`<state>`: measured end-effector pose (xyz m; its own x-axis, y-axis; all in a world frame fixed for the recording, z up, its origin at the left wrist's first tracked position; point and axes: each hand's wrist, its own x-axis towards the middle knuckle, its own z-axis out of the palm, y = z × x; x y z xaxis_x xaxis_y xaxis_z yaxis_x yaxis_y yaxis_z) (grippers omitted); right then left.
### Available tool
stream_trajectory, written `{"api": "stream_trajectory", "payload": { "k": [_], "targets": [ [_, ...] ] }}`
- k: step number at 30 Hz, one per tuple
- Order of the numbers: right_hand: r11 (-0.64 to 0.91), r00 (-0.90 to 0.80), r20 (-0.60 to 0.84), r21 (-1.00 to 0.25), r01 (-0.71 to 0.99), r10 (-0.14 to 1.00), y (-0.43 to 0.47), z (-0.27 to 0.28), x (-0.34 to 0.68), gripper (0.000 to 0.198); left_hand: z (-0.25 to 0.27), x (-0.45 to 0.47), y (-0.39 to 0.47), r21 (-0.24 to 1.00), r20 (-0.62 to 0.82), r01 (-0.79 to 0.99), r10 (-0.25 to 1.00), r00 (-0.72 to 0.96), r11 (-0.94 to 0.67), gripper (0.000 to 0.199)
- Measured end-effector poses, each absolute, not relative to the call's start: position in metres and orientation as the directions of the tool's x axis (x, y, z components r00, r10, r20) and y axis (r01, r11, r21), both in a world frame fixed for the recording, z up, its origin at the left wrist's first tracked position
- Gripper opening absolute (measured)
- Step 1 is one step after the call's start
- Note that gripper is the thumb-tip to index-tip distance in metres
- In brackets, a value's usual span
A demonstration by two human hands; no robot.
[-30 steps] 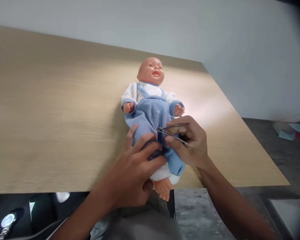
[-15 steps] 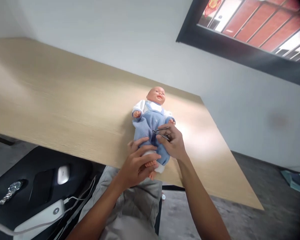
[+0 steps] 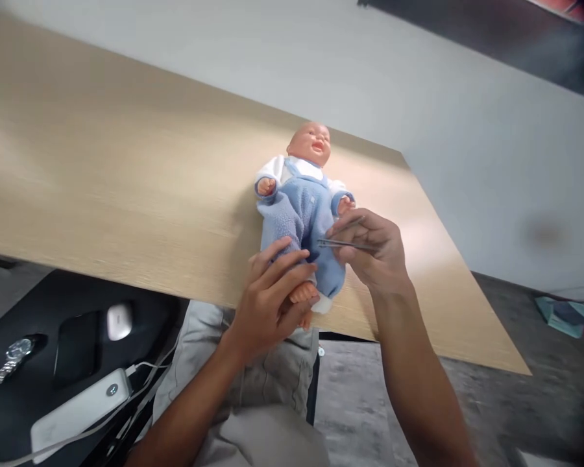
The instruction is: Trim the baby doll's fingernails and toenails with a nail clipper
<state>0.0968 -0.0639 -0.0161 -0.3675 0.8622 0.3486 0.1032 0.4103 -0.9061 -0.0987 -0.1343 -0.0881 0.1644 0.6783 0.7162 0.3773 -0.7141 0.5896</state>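
Note:
A baby doll (image 3: 304,194) in blue fleece overalls and a white-sleeved top lies on its back, feet towards me. My left hand (image 3: 275,288) rests over one lower leg, with the doll's foot (image 3: 304,293) held between thumb and fingers. A metal nail clipper (image 3: 338,244) is pinched in my right hand (image 3: 377,250), its jaws pointing left above the other trouser leg. The lever stands away from the clipper body. Whether the jaws touch the cloth I cannot tell.
The doll lies on a light wooden table (image 3: 126,181) against a white wall. At lower left, a black surface bears a wristwatch (image 3: 15,357), a dark phone (image 3: 76,349), a white earbud case (image 3: 119,322) and a white power bank (image 3: 80,415) with a cable.
My right hand has moved right with the nail clipper, away from the middle of the overalls. My left hand stays at the doll's foot. The view has tilted down and come closer.

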Motion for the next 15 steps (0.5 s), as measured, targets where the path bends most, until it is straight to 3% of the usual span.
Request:
{"api": "stream_trajectory", "payload": {
  "k": [8, 15],
  "targets": [
    [0.443, -0.586, 0.376, -0.896, -0.032, 0.718, -0.09, 0.0, 0.1, 0.04, -0.086, -0.093, -0.139, 0.561, 0.707, 0.438, 0.682, 0.188, -0.702, 0.026],
    [0.616, -0.484, 0.526, -0.787, 0.036, 0.699, -0.104, -0.012, 0.088, 0.041, -0.084, -0.092, -0.14, 0.576, 0.677, 0.447, 0.706, 0.208, -0.684, 0.023]
  ]
}}
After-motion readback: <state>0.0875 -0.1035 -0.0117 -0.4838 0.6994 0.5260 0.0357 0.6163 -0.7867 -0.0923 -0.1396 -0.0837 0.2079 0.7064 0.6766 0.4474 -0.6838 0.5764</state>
